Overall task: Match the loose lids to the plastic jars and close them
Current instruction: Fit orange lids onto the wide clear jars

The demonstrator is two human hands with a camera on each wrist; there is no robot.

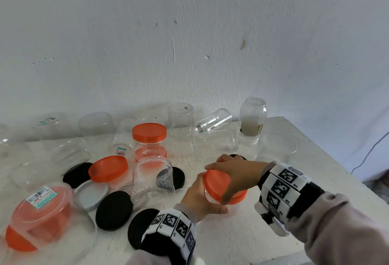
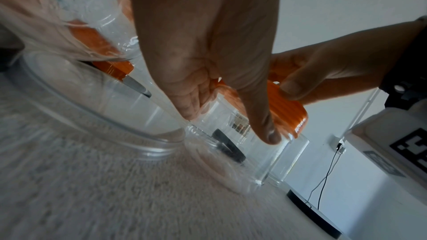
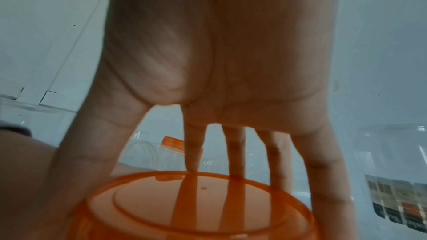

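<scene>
Lower centre: left hand grips clear jar; right hand clasps its orange lid from above

The small clear jar is largely hidden by the left hand and right hand, and the orange lid is cut off by the right wrist view's lower edge.

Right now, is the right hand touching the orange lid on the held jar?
Touching. The right wrist view shows the right hand with fingertips around the orange lid rim.
</scene>
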